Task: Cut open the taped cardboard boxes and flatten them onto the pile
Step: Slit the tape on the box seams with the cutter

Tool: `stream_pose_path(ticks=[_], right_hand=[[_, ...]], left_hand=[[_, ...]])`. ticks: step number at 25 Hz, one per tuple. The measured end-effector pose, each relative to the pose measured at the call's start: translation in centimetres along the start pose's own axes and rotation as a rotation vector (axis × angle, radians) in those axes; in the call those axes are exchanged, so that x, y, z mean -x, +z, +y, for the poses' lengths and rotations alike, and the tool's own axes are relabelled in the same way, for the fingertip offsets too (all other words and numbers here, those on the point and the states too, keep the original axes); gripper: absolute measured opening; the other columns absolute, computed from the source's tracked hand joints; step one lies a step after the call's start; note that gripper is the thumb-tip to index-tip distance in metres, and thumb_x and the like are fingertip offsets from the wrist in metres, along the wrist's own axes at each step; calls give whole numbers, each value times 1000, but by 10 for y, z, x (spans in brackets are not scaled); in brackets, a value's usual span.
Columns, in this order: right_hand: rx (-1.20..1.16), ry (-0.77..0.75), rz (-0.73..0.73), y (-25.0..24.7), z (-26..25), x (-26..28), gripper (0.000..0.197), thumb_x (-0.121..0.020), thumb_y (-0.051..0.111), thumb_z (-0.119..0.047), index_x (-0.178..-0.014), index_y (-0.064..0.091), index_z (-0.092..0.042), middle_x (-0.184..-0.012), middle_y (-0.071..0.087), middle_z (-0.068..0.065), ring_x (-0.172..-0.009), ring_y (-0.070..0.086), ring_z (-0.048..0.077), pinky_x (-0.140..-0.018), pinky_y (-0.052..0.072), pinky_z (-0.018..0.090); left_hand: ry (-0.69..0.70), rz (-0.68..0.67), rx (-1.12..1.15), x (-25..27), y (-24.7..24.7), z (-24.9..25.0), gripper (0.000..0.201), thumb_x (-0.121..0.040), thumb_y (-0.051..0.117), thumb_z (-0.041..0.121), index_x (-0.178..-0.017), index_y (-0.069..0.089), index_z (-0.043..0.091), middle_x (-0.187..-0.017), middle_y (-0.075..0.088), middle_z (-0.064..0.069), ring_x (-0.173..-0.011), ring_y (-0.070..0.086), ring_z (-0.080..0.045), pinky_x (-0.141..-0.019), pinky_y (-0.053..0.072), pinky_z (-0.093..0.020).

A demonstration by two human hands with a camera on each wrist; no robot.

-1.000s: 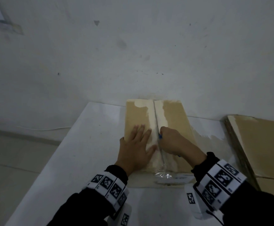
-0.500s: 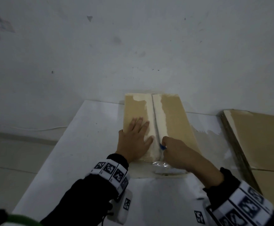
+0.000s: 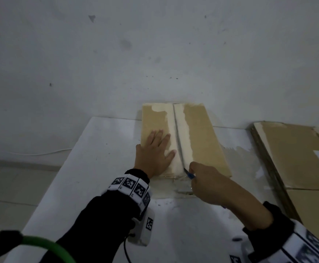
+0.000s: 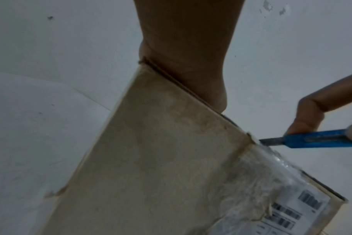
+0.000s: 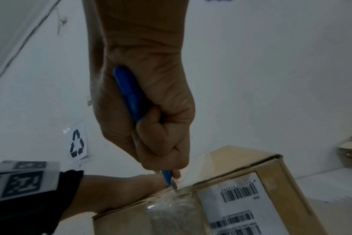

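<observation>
A taped cardboard box [image 3: 200, 137] stands on the white table [image 3: 101, 149] against the wall, its top seam running away from me. My left hand [image 3: 154, 150] lies flat with straight fingers on the left top flap [image 4: 191, 47]. My right hand [image 3: 209, 181] grips a blue utility knife [image 3: 190, 175] at the near end of the seam. The blade tip [image 5: 174, 186] sits at the top front edge of the box [image 5: 241, 167], in the clear tape [image 5: 169, 202]. From the left wrist, the knife [image 4: 316, 139] meets the box corner [image 4: 249, 136]. A barcode label [image 5: 237, 206] covers the front face.
A pile of flattened cardboard [image 3: 295, 154] lies on the table to the right of the box. A white wall rises directly behind the box. A recycling sign [image 5: 77, 143] is stuck to a wall at the left. The table's left edge drops to the floor [image 3: 12, 186].
My right hand has drawn the knife along the seam toward me, from mid-box to the near top edge. The left hand has stayed flat on the left flap.
</observation>
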State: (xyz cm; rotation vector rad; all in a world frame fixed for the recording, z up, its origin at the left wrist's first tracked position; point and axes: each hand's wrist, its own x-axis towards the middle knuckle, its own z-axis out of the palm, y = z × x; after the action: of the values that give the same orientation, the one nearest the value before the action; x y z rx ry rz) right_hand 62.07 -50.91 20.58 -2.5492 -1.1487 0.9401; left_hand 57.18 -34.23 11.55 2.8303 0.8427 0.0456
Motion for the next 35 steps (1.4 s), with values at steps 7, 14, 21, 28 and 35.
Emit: stream_pose_path(ticks=[7,14,21,28,35], right_hand=[[-58,-12,16,0,0,9,12,-93,41,-5,-105,44,-7,-81,44,0,-66,43,10,-53,34,21],[-123,43,37,3,9,13,19,-96,42,-11,-115,46,-10,-94,51,4,-71,48,10,-60,41,18],[-174,-19,145,15,12,19,16,-97,40,-10,-111,46,-6,-79,49,2,-59,41,8,-49,30,19],[-131,-8,183,32,-3,15,18,-94,39,-2,-110,36,-11,-69,37,-2,-57,35,7,-45,24,20],[-141,-27,126,14,17,28,17,-98,41,-11,-113,48,-12,-94,55,4,-62,45,7,-51,36,16]], left_hand=[[7,-20,19,-8,-2,1,64,-96,24,57,-152,10,29,-160,0,6,-147,-4,-15,-107,25,-54],[13,2,22,-13,-3,0,63,-96,25,58,-151,14,30,-160,4,6,-147,0,-15,-107,25,-53],[286,-98,86,17,-8,-22,98,-63,18,91,-145,26,38,-158,13,12,-146,4,-12,-113,0,-58],[353,-100,0,31,-6,-32,106,-64,-6,89,-150,20,32,-160,10,6,-147,-2,-17,-115,-3,-55],[421,60,-22,40,8,-33,74,-94,0,63,-146,31,21,-152,34,-5,-144,19,-28,-109,15,-65]])
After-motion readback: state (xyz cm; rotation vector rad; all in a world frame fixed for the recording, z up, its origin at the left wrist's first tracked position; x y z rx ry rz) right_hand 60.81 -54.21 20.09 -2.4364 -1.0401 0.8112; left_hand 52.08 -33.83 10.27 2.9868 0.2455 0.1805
